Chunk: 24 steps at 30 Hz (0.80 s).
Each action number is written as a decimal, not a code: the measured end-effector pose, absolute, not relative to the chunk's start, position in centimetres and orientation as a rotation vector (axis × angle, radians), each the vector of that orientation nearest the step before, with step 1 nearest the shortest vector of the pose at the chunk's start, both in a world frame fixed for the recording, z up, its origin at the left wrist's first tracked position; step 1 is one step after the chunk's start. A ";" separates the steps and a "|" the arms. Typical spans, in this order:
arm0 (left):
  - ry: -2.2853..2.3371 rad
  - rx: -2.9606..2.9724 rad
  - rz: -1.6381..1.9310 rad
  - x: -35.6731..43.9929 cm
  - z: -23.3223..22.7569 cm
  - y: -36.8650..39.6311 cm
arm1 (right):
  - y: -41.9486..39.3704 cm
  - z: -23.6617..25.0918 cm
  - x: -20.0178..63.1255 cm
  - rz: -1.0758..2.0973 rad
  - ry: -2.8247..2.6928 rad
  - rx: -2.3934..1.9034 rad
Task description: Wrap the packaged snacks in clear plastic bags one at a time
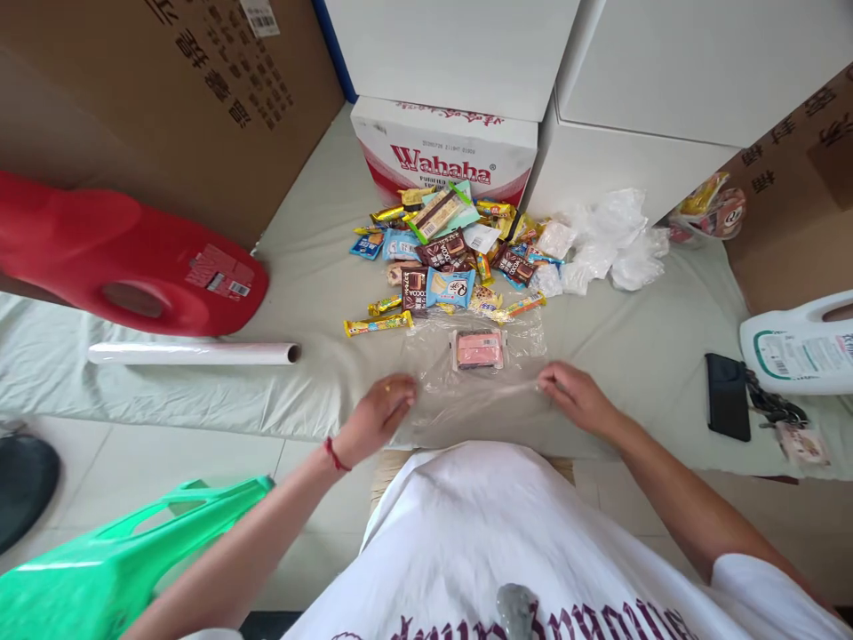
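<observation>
A sheet of clear plastic wrap lies spread on the cloth before me. My left hand pinches its left near corner, and my right hand pinches the right one, with the near edge stretched between them. On the wrap rests a small pink packaged snack, apart from both hands. Just beyond it is a heap of wrapped snacks: brown cocoa packets, a light blue packet, a green-edged packet and several yellow sticks.
A roll of plastic wrap and a red jug lie at left. Wrapped clear bundles sit right of the heap. Further right are a black phone, keys and a white bottle. A Wahaba-printed box stands behind.
</observation>
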<state>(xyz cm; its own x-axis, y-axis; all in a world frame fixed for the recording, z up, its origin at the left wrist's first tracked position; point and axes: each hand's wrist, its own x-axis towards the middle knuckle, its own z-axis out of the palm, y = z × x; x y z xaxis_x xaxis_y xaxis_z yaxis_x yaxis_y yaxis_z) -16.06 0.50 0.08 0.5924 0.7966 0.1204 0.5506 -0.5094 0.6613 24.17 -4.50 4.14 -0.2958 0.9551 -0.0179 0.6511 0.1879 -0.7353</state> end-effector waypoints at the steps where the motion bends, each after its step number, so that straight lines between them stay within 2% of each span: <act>1: 1.117 2.190 0.530 -15.9 0.5 2.3 | -2.7 4.7 24.4 0.930 -1.982 -1.530; 4: 1.305 2.043 0.548 -15.2 2.0 7.8 | 2.9 5.3 24.7 0.980 -1.927 -1.598; 7: 1.562 1.982 0.842 -14.2 3.9 9.8 | 7.0 4.9 24.3 1.010 -1.923 -1.679; 10: 1.346 2.169 1.041 -12.8 4.8 7.1 | 8.8 4.3 23.9 1.076 -1.918 -1.732; 13: 1.225 2.282 0.909 -11.5 3.5 4.1 | 9.3 3.7 24.0 1.121 -1.920 -1.752; 17: 1.560 1.898 0.890 -11.2 -0.4 5.6 | 9.6 2.8 24.5 1.094 -1.920 -1.845; 21: 1.946 1.644 1.164 -12.9 -1.4 10.0 | 9.2 2.8 24.4 0.953 -2.048 -2.074; 24: 2.109 1.611 1.419 -13.2 0.9 9.6 | 8.7 3.8 23.9 0.590 -2.205 -2.226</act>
<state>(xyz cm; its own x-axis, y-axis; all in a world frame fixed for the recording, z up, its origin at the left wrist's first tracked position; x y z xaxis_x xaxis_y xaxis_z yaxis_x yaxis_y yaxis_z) -13.19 9.65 0.87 -0.4207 0.8089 0.4107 0.6850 -0.0135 0.7284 23.89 8.69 3.78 -0.0246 0.9566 -0.2903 0.9737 -0.0429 -0.2236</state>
